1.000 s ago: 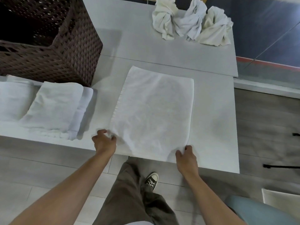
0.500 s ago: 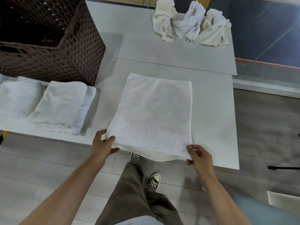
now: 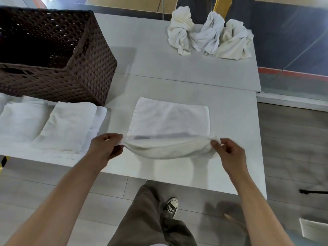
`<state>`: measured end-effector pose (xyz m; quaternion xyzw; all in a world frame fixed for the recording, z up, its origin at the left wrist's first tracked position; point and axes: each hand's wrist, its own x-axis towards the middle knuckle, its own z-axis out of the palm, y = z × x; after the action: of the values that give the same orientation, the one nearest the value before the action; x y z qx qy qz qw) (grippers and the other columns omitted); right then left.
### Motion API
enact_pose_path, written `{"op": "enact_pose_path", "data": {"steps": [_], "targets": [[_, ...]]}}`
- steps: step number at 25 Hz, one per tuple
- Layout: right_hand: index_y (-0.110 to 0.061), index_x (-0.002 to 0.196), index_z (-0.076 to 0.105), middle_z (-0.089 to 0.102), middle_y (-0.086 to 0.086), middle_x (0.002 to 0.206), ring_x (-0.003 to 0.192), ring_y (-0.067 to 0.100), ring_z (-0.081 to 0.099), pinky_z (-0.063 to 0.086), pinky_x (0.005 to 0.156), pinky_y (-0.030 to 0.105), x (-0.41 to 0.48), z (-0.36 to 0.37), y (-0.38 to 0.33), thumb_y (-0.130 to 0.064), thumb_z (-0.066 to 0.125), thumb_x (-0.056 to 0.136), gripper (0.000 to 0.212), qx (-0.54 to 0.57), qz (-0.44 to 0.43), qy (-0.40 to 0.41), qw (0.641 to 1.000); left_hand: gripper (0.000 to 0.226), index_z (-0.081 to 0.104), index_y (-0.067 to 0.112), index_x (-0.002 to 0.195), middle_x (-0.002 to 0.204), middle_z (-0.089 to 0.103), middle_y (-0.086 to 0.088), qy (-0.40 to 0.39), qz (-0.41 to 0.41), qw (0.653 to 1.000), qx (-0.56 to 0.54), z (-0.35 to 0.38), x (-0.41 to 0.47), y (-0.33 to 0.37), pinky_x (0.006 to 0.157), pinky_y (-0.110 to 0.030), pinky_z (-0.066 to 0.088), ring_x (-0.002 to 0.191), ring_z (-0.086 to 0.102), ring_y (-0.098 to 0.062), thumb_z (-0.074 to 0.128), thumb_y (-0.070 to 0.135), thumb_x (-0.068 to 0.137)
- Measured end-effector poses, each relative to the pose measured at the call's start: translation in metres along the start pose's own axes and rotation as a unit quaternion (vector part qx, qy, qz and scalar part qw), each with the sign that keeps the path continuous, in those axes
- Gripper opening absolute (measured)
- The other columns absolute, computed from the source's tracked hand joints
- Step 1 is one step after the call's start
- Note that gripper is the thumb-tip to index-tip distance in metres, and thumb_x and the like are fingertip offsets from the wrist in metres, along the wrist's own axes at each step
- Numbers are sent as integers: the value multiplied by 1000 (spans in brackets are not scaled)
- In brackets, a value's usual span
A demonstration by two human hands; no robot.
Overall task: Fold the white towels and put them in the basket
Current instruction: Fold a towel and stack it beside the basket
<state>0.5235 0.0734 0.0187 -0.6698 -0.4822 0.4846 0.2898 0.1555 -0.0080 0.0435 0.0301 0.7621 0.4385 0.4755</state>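
A white towel (image 3: 170,119) lies in the middle of the grey table (image 3: 230,139), its near edge lifted off the surface and carried toward the far edge. My left hand (image 3: 104,148) pinches the near left corner. My right hand (image 3: 229,153) pinches the near right corner. The lifted part sags between the two hands. A dark brown woven basket (image 3: 85,71) stands at the back left of the table, its inside dark. Folded white towels (image 3: 58,125) lie in front of the basket at the left.
Three crumpled white towels (image 3: 209,38) sit at the table's far right edge. The table's near edge runs just below my hands, with my leg and shoe over a grey floor. A glass wall stands to the right.
Both hands have lifted the towel's near edge off the table and moved it forward over the rest of the towel, so the flat part now looks shorter.
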Motion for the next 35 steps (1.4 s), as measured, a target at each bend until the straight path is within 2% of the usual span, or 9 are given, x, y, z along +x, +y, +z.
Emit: {"op": "enact_pose_path", "data": {"steps": [4, 11, 15, 17, 21, 23, 25, 29, 35], "targets": [[-17, 89, 64, 62, 3, 80, 66, 8, 52, 41, 62, 20, 55, 18, -22, -33, 65, 98, 18, -51, -61, 11, 997, 17, 67, 4, 86, 71, 63, -9, -11, 22, 996, 83, 27, 44, 49, 46, -20, 53, 48, 61, -9, 79, 16, 85], [-15, 96, 63, 59, 3, 74, 60, 13, 50, 39, 53, 22, 137, 52, -27, -38, 62, 99, 24, -50, -3, 57, 997, 26, 54, 8, 81, 63, 53, -7, -7, -51, 989, 138, 90, 142, 103, 36, -20, 47, 32, 49, -8, 79, 11, 85], [-16, 101, 62, 63, -2, 81, 79, 22, 61, 41, 59, 26, 170, 70, -15, -41, 59, 99, 26, -75, 45, 85, 993, 15, 56, 9, 91, 81, 63, -14, 66, -22, 996, 57, 118, 183, 101, 42, -28, 53, 48, 58, -18, 68, 17, 93], [-16, 108, 58, 63, -3, 90, 90, 24, 62, 42, 65, 28, 178, 80, -12, -39, 56, 100, 25, -97, 85, 104, 986, 16, 53, 14, 100, 90, 66, -8, 112, 99, 979, 136, 127, 181, 88, 62, -38, 59, 62, 65, -24, 57, 29, 98], [-14, 126, 54, 56, 10, 125, 109, 32, 54, 40, 93, 43, 168, 101, -2, -18, 62, 91, 36, -292, -92, 164, 938, 17, 58, 15, 112, 108, 59, -5, 25, 444, 808, 387, 133, 148, 35, 83, -40, 46, 96, 57, -28, 49, 24, 100], [-15, 126, 58, 59, 6, 129, 117, 31, 54, 39, 99, 42, 161, 115, 1, -10, 62, 87, 40, -346, -230, 94, 905, 28, 59, 21, 124, 127, 56, -5, -50, 516, 689, 507, 138, 140, 6, 90, -41, 44, 107, 54, -29, 48, 27, 99], [-18, 134, 59, 58, 4, 141, 132, 27, 51, 36, 110, 42, 159, 126, 9, -15, 58, 91, 43, -393, -299, -7, 870, 43, 52, 27, 140, 148, 47, -5, -80, 520, 613, 589, 140, 143, -19, 101, -45, 40, 126, 47, -31, 52, 31, 97], [-30, 153, 39, 39, -3, 160, 149, 17, 32, 18, 123, 47, 167, 119, 25, -39, 39, 102, 52, -485, -244, -61, 838, 62, 31, 33, 155, 165, 23, -6, -88, 480, 566, 665, 126, 162, -33, 115, -58, 25, 149, 28, -33, 47, 43, 96], [-32, 153, 34, 41, -7, 155, 147, 15, 30, 7, 122, 51, 166, 96, 29, -31, 45, 101, 53, -511, -160, -25, 844, 67, 1, 40, 158, 168, -6, 0, -149, 454, 504, 719, 127, 180, -13, 120, -59, 8, 155, 1, -27, 36, 44, 102]]}}
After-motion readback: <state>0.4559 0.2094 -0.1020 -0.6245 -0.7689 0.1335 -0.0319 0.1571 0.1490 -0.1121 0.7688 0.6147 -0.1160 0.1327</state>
